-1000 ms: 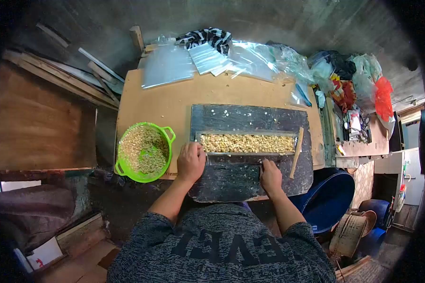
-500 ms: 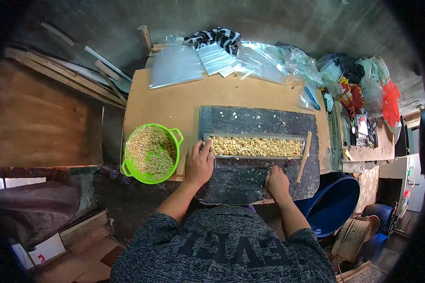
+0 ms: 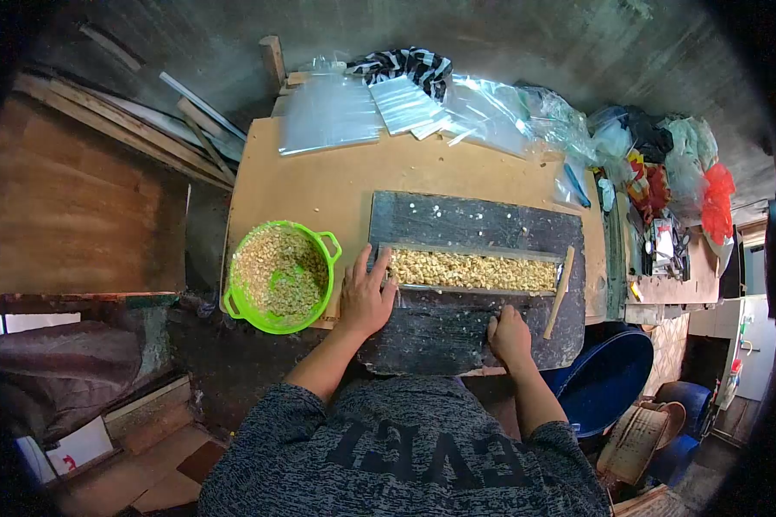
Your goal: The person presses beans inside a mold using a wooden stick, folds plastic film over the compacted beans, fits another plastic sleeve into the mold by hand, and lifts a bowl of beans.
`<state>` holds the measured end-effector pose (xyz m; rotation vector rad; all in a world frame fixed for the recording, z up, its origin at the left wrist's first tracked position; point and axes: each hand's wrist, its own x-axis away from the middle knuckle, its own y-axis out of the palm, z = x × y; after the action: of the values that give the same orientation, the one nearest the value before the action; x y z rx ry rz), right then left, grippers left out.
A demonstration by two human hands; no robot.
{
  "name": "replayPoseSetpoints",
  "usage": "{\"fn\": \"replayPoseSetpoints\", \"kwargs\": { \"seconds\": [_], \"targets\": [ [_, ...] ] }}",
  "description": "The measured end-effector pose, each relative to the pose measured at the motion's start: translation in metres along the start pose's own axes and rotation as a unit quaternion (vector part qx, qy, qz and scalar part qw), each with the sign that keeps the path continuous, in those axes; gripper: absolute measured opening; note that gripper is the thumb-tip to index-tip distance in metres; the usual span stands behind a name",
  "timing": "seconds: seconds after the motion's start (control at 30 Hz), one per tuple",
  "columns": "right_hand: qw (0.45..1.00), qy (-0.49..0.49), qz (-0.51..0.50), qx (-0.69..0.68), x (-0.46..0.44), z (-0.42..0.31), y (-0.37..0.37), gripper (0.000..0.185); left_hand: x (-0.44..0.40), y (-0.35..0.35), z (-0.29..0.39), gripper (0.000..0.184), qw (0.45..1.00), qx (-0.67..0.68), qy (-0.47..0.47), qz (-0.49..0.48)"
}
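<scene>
Fingers (image 3: 378,264) spread (left hand (image 3: 366,297)), near green basket (image 3: 330,297), beside chopped nuts (image 3: 474,270)

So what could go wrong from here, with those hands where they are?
Perhaps two things. The green basket sits at the near edge of the table, close to the left arm, so a careless elbow might tip it and spill its pieces. And the left hand rests at one end of the narrow frame; a push there could shift it on the dark board and scatter some of the pale bits filling it.
</scene>
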<state>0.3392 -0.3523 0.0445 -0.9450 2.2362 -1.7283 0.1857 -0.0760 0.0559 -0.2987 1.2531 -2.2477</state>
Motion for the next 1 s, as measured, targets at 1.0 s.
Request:
{"fn": "replayPoseSetpoints", "kwargs": {
  "seconds": [1.0],
  "targets": [
    [0.939,-0.011,0.117,-0.324,-0.025,-0.029,-0.056,0.018,-0.010,0.016,-0.017,0.012,0.995,0.046,0.026,0.079]
  ]
}}
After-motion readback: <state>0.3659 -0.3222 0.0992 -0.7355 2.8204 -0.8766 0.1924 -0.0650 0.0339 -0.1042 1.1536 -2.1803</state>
